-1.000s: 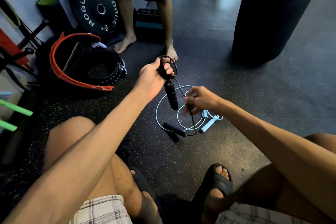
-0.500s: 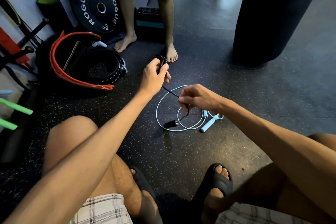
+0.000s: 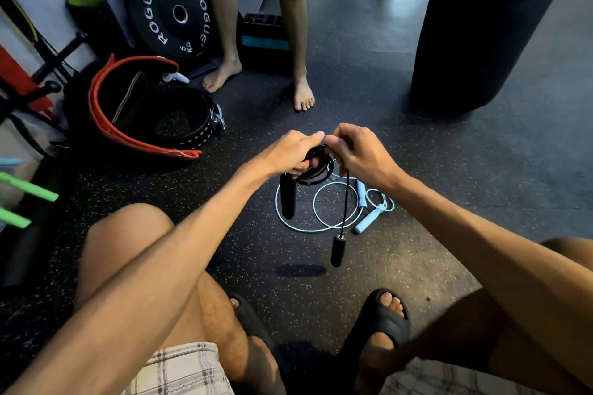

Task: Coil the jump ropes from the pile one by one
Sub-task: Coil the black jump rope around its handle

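My left hand (image 3: 290,152) grips the coiled loops of a black jump rope (image 3: 316,167) above the floor. My right hand (image 3: 356,151) meets it and pinches the same rope at the top of the coil. One black handle (image 3: 287,199) hangs below my left hand. The other black handle (image 3: 337,250) dangles on a short length of cord under my right hand, off the floor. A light blue jump rope (image 3: 321,228) lies in loose loops on the dark floor beneath, its two blue handles (image 3: 367,221) at the right.
A person's bare feet (image 3: 303,93) stand just beyond the ropes. An orange-edged belt and black leather belt (image 3: 179,135) lie at the left, by a weight plate (image 3: 173,9). A black punching bag (image 3: 481,26) hangs at the right. My sandalled feet (image 3: 382,321) are near.
My hands have come together; the right hand brought the cord up to the coil. The free black handle has left the floor and now dangles. The coil has dropped lower.
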### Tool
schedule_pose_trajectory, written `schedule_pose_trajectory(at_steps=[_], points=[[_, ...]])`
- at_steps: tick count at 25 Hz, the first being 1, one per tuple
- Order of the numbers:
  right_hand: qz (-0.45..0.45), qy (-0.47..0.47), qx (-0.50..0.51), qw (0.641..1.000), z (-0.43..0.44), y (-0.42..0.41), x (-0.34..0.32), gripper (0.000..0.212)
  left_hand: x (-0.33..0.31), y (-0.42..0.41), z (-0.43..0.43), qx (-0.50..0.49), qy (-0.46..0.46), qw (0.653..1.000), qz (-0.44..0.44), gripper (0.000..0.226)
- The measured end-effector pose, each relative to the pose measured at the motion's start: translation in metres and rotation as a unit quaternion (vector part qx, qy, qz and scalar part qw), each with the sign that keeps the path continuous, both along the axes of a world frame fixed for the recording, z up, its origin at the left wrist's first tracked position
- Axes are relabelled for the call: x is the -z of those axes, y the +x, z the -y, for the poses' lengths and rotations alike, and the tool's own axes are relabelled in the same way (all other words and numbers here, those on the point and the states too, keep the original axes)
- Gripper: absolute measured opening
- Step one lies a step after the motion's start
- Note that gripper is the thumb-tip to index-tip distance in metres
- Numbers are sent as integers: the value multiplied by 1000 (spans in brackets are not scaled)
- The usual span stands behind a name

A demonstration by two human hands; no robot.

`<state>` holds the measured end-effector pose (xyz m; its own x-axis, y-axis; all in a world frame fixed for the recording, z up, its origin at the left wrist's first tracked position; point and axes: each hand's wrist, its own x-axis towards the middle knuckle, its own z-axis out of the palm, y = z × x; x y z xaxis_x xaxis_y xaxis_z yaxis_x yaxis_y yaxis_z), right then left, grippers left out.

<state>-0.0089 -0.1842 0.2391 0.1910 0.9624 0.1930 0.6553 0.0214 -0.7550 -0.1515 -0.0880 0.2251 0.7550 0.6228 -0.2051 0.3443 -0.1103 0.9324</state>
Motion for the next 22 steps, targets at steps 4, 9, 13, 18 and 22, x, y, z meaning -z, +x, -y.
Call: schedule_pose_trajectory(at_steps=[4, 9, 13, 18, 22], points=[[21, -24, 13, 999, -1, 2, 3, 30, -7, -5, 3, -4, -39, 999, 6, 51], [-81, -63, 34, 994, -3, 3, 9, 35, -12, -8, 3, -25, -218, 967, 130, 51], [-180, -176, -5, 968, 0, 9, 30, 43, -19, -11, -6, -76, -308, 912, 259, 46], [-179, -248, -41, 951, 6, 8, 40, 23, -20, -2, -5, -157, -315, 860, 369, 34], [-171, -303, -72, 935, 10, 2, 51, 21, -12, 4, -4, -219, -261, 852, 397, 23]])
